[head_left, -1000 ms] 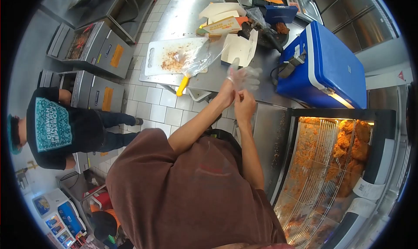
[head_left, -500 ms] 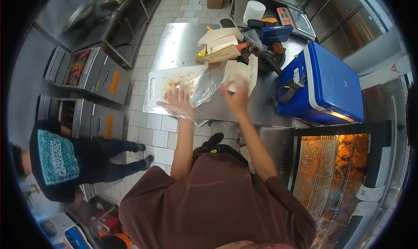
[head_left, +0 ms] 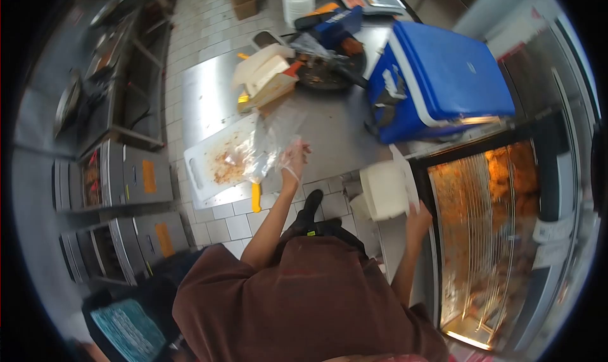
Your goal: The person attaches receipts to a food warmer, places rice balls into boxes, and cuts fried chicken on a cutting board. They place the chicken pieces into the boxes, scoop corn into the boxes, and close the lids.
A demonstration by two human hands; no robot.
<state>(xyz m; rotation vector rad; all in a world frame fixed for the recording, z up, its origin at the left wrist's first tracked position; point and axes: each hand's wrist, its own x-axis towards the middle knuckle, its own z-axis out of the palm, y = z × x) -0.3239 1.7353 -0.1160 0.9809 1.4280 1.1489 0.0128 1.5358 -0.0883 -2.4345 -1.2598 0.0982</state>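
Note:
My right hand (head_left: 418,222) is closed on the lid edge of an open white takeaway box (head_left: 384,190), beside the glass warming cabinet. The box's inside faces up and looks bare. My left hand (head_left: 293,160), in a thin clear plastic glove, hovers at the table's front edge, its fingers loosely apart. Clear plastic film (head_left: 269,137) lies just beside it, partly over a white cutting board (head_left: 212,162) with brown crumbs. A knife's yellow handle (head_left: 256,198) sticks out past the board's front edge.
Open takeaway boxes (head_left: 266,77) and a dark pan (head_left: 326,74) stand on the steel table (head_left: 206,83). A blue cooler box (head_left: 449,77) is at the right, near the lit warming cabinet (head_left: 487,235) of fried food. A co-worker's dark shirt (head_left: 126,327) is at lower left.
My right hand has carried the white takeaway box right and toward me, off the table. My gloved left hand has turned and its spread fingers have relaxed. The view has swung right.

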